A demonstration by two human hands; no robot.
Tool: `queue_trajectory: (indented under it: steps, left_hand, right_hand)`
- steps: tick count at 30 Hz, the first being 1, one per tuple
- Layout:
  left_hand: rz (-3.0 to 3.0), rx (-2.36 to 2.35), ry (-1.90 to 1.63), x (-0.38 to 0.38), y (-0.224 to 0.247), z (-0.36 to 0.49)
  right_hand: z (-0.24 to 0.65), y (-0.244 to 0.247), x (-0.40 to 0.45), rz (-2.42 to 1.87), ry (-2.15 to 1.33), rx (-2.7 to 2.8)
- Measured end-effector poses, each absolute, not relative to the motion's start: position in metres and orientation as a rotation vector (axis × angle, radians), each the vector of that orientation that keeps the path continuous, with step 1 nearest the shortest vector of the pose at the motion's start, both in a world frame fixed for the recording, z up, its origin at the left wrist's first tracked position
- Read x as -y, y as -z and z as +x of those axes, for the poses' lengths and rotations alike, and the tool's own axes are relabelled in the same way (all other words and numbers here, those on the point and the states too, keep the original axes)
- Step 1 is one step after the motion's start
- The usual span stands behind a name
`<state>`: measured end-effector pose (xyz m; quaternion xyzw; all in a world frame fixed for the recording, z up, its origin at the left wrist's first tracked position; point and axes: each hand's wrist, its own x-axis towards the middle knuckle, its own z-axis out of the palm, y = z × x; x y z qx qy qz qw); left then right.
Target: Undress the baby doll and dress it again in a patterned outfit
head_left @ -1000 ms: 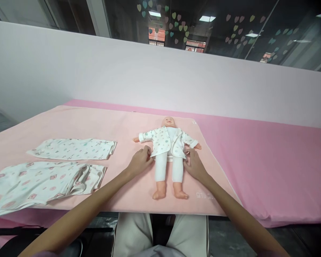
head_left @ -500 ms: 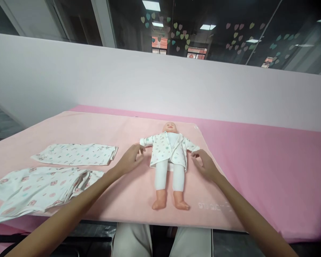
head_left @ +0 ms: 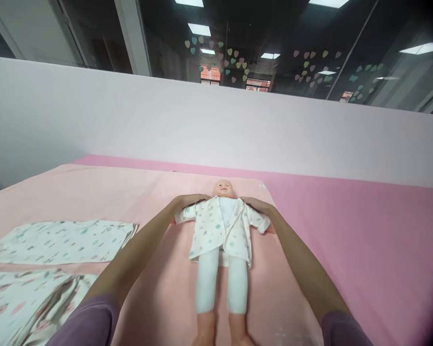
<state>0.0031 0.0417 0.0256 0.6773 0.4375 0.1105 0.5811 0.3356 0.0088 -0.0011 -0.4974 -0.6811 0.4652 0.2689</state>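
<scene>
A baby doll [head_left: 224, 188] lies on its back, its feet toward me. It wears white leggings [head_left: 206, 283] and a white patterned jacket [head_left: 207, 233] over a white top, with both sleeves on its arms. My left hand [head_left: 192, 199] rests along the shoulder at the picture's left, its fingers stretched toward the neck. On the other shoulder lies my right hand [head_left: 257, 204], fingers also extended toward the collar. Both hands appear open on the cloth, though some fingertips are hard to make out.
A folded white patterned garment [head_left: 63, 242] lies at the left, with a second printed garment [head_left: 18, 307] nearer to me. Beneath everything is a peach mat [head_left: 147, 288] on a pink surface [head_left: 364, 240]. A white partition [head_left: 216, 127] stands behind.
Both my hands have moved from beside the jacket's cuffs up to the doll's shoulders. My view has come closer, so the doll's feet now reach the lower picture edge.
</scene>
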Motion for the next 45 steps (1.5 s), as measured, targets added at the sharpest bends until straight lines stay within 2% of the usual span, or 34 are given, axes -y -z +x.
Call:
queue_trajectory:
  steps: [7, 15, 22, 25, 32, 37, 40, 45]
  left_hand:
    - [1.493, -0.806, -0.172, -0.073, -0.003, 0.004]
    - [1.488, -0.847, -0.156, -0.073, -0.006, -0.005]
    - [1.663, -1.028, -0.320, -0.069, -0.015, 0.010]
    - [1.683, -1.059, -0.366, -0.066, -0.024, 0.013]
    - [1.928, -1.145, -0.298, -0.072, -0.021, 0.015]
    - [2.041, -1.299, -0.360, -0.091, -0.027, -0.020]
    - [2.063, -1.302, -0.225, -0.096, -0.031, -0.059]
    - [2.073, -1.136, -0.070, -0.083, -0.013, -0.110]
  right_hand:
    - [0.336, 0.034, -0.013, -1.201, -1.497, 1.706]
    - [0.329, 0.033, -0.015, -1.207, -1.427, 1.657]
    - [0.322, 0.017, -0.013, -1.349, -1.323, 1.524]
    - [0.322, 0.013, -0.016, -1.345, -1.223, 1.525]
    - [0.325, 0.007, -0.017, -1.449, -0.751, 1.742]
    - [0.360, -0.011, -0.009, -1.649, -0.557, 1.841]
    - [0.396, -0.020, 0.005, -1.685, -0.634, 1.933]
    - [0.450, -0.016, 0.041, -1.619, -1.006, 2.215]
